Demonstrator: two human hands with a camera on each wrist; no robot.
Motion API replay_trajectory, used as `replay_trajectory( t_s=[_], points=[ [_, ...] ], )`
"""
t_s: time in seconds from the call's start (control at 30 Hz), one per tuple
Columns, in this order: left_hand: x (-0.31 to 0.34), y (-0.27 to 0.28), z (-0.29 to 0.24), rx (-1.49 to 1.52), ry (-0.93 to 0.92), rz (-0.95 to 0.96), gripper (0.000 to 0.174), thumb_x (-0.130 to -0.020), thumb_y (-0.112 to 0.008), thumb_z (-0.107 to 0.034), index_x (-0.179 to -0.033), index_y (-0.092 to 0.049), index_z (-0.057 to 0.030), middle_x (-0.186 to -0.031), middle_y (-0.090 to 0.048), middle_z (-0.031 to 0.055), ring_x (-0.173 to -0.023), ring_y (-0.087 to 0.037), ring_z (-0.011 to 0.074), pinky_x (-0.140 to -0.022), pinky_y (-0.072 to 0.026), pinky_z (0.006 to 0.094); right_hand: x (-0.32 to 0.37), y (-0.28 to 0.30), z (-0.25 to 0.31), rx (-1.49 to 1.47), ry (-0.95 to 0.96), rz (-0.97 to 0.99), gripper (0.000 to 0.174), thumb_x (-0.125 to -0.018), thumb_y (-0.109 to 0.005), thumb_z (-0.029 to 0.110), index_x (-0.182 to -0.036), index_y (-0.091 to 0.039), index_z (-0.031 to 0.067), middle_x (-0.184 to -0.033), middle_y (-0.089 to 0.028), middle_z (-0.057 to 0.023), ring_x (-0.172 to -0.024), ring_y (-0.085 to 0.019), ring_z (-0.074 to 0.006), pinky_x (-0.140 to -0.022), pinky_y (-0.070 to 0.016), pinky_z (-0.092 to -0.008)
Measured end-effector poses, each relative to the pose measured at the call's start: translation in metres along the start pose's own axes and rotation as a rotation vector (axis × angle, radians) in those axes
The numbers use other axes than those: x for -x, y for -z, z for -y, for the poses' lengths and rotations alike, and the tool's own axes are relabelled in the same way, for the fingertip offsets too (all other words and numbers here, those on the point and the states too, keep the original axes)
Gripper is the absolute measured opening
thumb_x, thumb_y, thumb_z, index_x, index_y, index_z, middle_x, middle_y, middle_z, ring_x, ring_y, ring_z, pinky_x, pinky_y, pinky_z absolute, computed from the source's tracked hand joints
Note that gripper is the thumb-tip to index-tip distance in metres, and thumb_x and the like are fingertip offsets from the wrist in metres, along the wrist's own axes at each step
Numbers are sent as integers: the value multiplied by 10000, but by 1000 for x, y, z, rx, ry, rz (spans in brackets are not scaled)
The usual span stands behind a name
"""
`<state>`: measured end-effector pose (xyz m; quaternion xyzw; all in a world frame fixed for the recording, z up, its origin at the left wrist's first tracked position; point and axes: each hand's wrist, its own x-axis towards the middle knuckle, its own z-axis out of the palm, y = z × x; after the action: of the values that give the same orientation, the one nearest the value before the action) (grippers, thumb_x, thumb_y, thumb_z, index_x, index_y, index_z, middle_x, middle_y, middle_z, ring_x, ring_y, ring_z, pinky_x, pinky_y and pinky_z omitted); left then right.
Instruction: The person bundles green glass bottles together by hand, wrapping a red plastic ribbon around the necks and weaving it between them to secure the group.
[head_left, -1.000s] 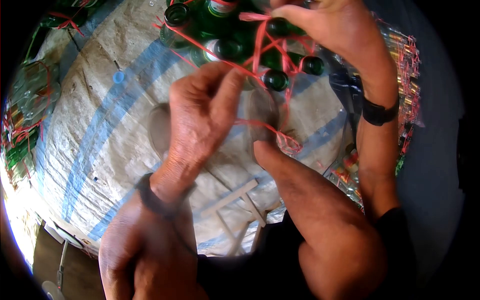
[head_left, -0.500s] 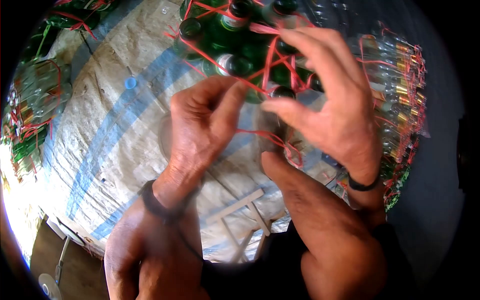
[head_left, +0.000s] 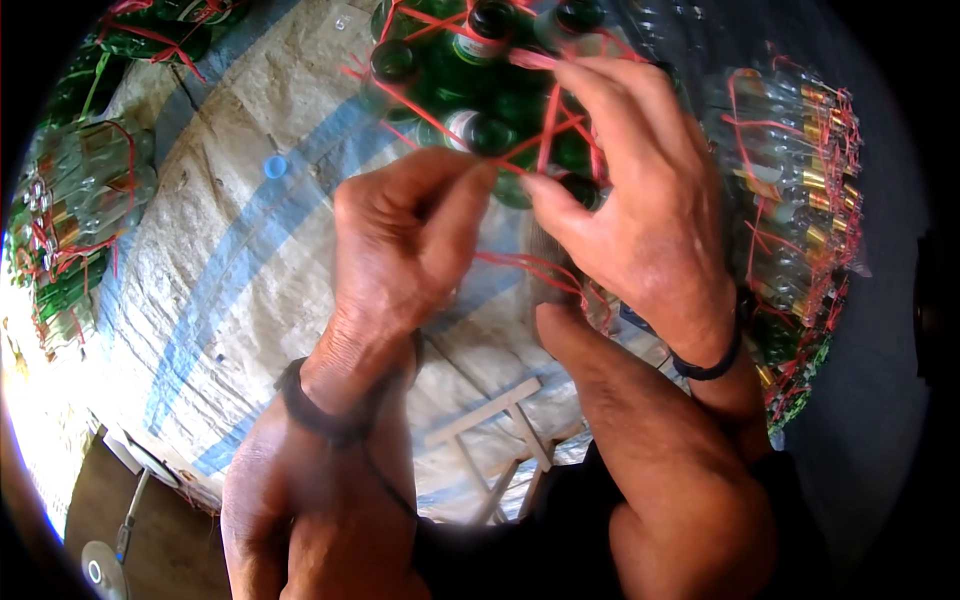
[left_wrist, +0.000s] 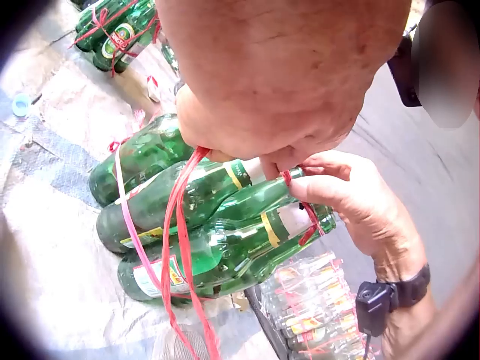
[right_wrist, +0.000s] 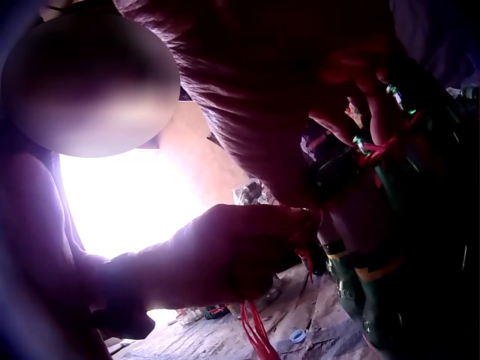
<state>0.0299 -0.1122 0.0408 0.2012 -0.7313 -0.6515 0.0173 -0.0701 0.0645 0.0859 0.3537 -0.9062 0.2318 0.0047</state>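
Observation:
A bundle of green glass bottles (left_wrist: 225,247) is wrapped in pink-red plastic string (head_left: 549,130), which crosses over the necks. My left hand (head_left: 405,240) pinches the string between thumb and bent fingers beside the nearest necks; loose red strands (left_wrist: 178,240) hang from it. The right hand (head_left: 650,190) spans the bottle tops, with the thumb on the near side and the fingers on the far side. In the left wrist view its thumb and fingers curve round a neck near a red wrap. The right wrist view is dark, with the left hand (right_wrist: 232,247) and hanging strands visible.
Bundled clear bottles (head_left: 790,190) lie on the right, with further bundles (head_left: 95,180) at the left edge. A pale sheet with blue stripes (head_left: 230,250) covers the ground. On it are a blue cap (head_left: 276,167) and a small wooden stool (head_left: 485,412) between my legs.
My right hand has come down and nearer from the far side of the bundle, and its fingers now span the bottle tops. The left hand keeps its pinch on the string. The head view shifted slightly.

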Motion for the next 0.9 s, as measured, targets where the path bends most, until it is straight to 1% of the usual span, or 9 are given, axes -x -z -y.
replay_trajectory(
  t_s=[0.3, 0.47, 0.6, 0.67, 0.7, 0.77, 0.8, 0.87, 0.9],
  points=[
    [-2, 12, -12, -141, -66, 82, 110, -999, -771, -52, -1067, -806, 28, -745, -696, -4, -703, -565, 31, -612, -476, 256, 1, -7, 0, -25, -14, -44, 715, -698, -894, -1, -1375, -666, 20, -1356, -663, -184, -1228, -672, -407, -1029, -565, -452],
    [-13, 22, -29, -375, -298, 183, 45, -971, -743, 5, -994, -768, 35, -684, -653, 59, -626, -567, 68, -574, -456, 281, 3, -13, 0, -84, -29, -89, 711, -700, -874, -45, -1377, -665, 15, -1355, -655, -178, -1222, -673, -405, -1014, -571, -444],
    [-22, 26, -45, -445, -392, 234, 40, -956, -741, 22, -990, -761, 32, -682, -633, 72, -603, -560, 85, -565, -448, 290, 3, -14, -4, -90, 18, -126, 701, -709, -851, -67, -1379, -664, 13, -1353, -649, -182, -1211, -674, -404, -996, -580, -436],
    [-30, 25, -54, -461, -409, 282, 43, -950, -743, 11, -990, -757, 22, -696, -640, 96, -588, -594, 153, -572, -472, 325, 3, -14, -3, -149, -6, -100, 695, -713, -838, -74, -1380, -664, 12, -1351, -645, -189, -1206, -674, -404, -981, -588, -434],
    [-34, 25, -55, -463, -410, 287, 43, -950, -743, 11, -990, -757, 22, -696, -640, 96, -588, -594, 153, -572, -472, 325, 4, -15, -3, -150, -11, -103, 695, -713, -838, -74, -1380, -664, 12, -1351, -645, -189, -1206, -674, -404, -981, -588, -434],
    [-46, 22, -56, -579, -585, 302, 71, -921, -751, 6, -992, -757, 5, -725, -666, 134, -608, -651, 268, -597, -503, 374, 4, -17, -3, -196, 4, -126, 690, -713, -835, -75, -1376, -665, 14, -1352, -641, -189, -1205, -676, -407, -973, -592, -435],
    [-52, 21, -55, -580, -587, 303, 71, -921, -751, 6, -992, -757, 5, -725, -666, 134, -608, -651, 268, -597, -503, 374, 3, -17, -4, -196, 3, -129, 690, -713, -835, -75, -1376, -665, 14, -1352, -641, -189, -1205, -676, -407, -973, -592, -435],
    [-63, 18, -54, -679, -739, 305, 67, -910, -743, -29, -973, -766, -25, -754, -668, 181, -646, -662, 362, -622, -517, 419, 3, -17, -4, -221, 1, -126, 682, -715, -844, -63, -1370, -666, 10, -1347, -640, -190, -1205, -676, -415, -971, -592, -439],
    [-69, 17, -55, -679, -738, 306, 67, -910, -743, -29, -973, -766, -25, -754, -668, 181, -646, -662, 362, -622, -517, 419, 3, -17, -4, -221, 0, -126, 682, -715, -844, -63, -1370, -666, 10, -1347, -640, -190, -1205, -676, -415, -971, -592, -439]
  ],
)
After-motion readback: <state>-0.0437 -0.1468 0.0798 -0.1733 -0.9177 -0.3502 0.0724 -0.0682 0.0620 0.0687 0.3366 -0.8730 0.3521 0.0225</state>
